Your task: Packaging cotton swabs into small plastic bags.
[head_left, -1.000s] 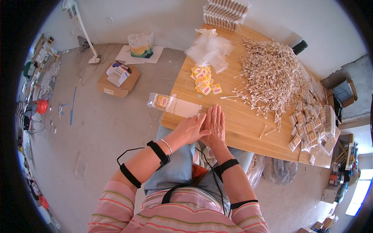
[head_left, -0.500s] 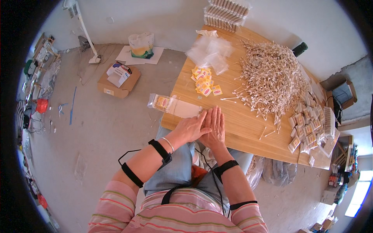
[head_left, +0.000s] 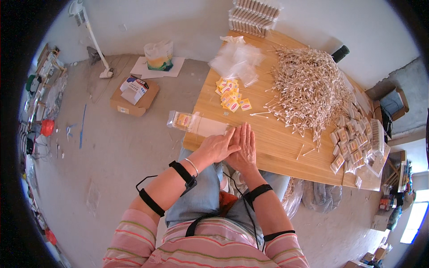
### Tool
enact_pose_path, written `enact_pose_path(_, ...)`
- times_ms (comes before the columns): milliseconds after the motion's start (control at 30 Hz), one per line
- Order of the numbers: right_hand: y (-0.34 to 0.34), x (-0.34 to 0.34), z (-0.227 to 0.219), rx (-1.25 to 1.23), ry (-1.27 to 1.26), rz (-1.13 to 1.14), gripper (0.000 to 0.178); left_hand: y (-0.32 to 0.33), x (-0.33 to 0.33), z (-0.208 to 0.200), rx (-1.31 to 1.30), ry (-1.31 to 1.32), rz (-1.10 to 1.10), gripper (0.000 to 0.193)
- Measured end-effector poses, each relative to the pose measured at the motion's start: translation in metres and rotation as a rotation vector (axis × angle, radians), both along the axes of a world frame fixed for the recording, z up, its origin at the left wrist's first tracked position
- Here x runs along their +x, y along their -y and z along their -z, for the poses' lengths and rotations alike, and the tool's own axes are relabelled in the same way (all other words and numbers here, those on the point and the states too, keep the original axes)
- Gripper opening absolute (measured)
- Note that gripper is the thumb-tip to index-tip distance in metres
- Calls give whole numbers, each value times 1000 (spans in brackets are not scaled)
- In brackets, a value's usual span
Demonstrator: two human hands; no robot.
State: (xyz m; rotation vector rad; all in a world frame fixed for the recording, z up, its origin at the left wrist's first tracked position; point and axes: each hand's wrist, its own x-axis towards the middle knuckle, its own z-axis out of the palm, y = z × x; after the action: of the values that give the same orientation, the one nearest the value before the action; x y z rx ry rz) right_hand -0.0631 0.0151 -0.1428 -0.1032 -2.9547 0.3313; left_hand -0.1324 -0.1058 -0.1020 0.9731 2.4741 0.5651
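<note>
At the table's near edge, my left hand (head_left: pixel 216 147) curls its fingers over a small bunch of cotton swabs (head_left: pixel 231 140), mostly hidden between the hands. My right hand (head_left: pixel 244 148) lies against it with fingers stretched straight and side by side, flanking the swabs. A pale card strip (head_left: pixel 210 127) extends left from under my left fingertips. At its left end, by the table edge, lies a clear bag of swabs (head_left: pixel 182 119) with a yellow label. Farther back are several loose yellow labels (head_left: pixel 230 96).
A large heap of loose cotton swabs (head_left: pixel 308 87) covers the right of the wooden table (head_left: pixel 277 156). Filled small packs (head_left: pixel 351 145) pile at the right corner. Clear bags (head_left: pixel 237 58) lie at the back, near stacked packs (head_left: pixel 254 18). A cardboard box (head_left: pixel 134 100) stands on the floor.
The view has shifted slightly, so the table and its contents sit a little farther left. Both hands stay together over the swabs with hardly any movement.
</note>
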Motion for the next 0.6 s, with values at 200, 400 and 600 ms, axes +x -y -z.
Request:
enact_pose_path(200,-3,0,1,5,-29,4,85,-1,-2,-9,1,-5,-22,59)
enact_pose_path(400,-4,3,-13,-53,32,-4,105,-7,-37,-3,162,-150,-167,31)
enact_pose_path(600,-3,1,-7,-17,29,-22,113,-19,-58,30,366,-163,-160,16)
